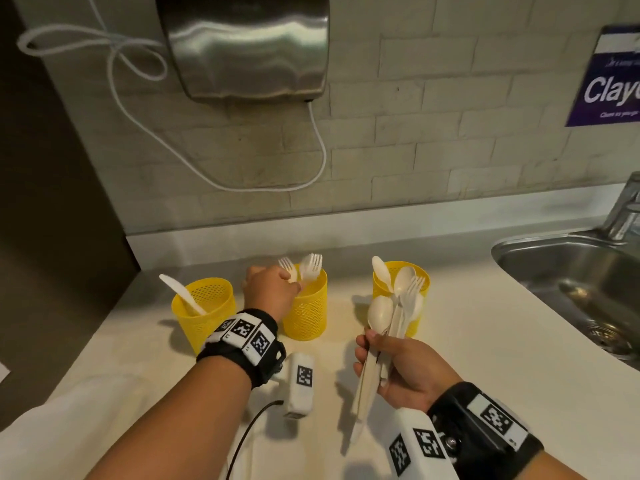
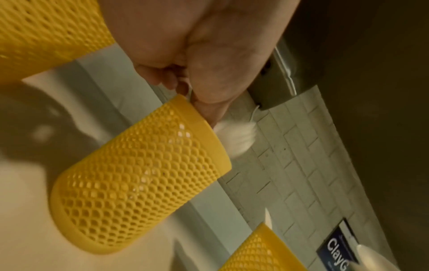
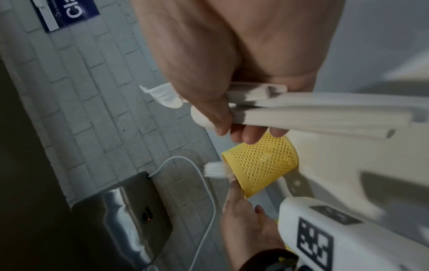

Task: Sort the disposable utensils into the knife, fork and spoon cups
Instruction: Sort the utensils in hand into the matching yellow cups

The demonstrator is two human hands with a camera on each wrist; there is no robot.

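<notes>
Three yellow mesh cups stand in a row on the counter. The left cup [image 1: 204,317] [image 2: 46,33] holds a white knife [image 1: 181,294]. My left hand [image 1: 273,289] [image 2: 197,88] is at the rim of the middle cup [image 1: 306,317] [image 2: 144,176] [image 3: 262,165] and pinches a white fork [image 1: 287,266] [image 2: 236,139] that stands in it beside another fork [image 1: 311,266]. The right cup [image 1: 403,275] holds spoons. In front of it my right hand [image 1: 398,368] [image 3: 232,119] grips a bundle of utensils [image 1: 391,317] [image 3: 313,113]: a spoon, a fork and a knife pointing down.
A steel sink [image 1: 571,271] with a tap [image 1: 623,209] lies at the right. A steel wall unit [image 1: 242,46] with a white cable [image 1: 322,161] hangs above the cups. A dark panel [image 1: 52,202] bounds the counter on the left. A purple sign [image 1: 606,81] is on the tiled wall.
</notes>
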